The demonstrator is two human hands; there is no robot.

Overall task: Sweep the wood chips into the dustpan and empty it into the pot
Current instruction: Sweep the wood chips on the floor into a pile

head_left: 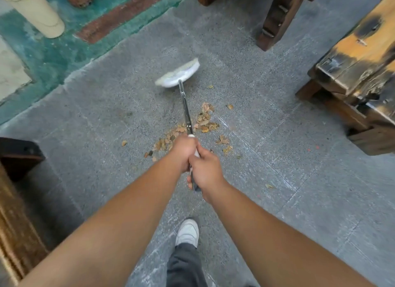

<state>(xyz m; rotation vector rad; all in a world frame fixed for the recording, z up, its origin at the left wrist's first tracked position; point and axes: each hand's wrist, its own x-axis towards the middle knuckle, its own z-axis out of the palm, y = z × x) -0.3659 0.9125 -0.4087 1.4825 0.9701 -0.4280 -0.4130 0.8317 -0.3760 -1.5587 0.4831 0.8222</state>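
A pile of brown wood chips (204, 121) lies on the grey stone floor in the middle of the view, with stray chips scattered around it. Both hands hold a broom by its metal handle (186, 109). My left hand (183, 151) grips the handle higher toward the head, and my right hand (205, 171) grips it just behind, at the near end. The white broom head (178, 74), blurred, sits on the floor beyond the pile. No dustpan or pot shows in the frame.
A heavy wooden bench (359, 73) stands at the right, another dark wooden leg (277, 19) at the top. A beige post (36, 13) stands on green flooring at top left. Dark wood furniture (19, 158) borders the left. My white shoe (188, 232) is below.
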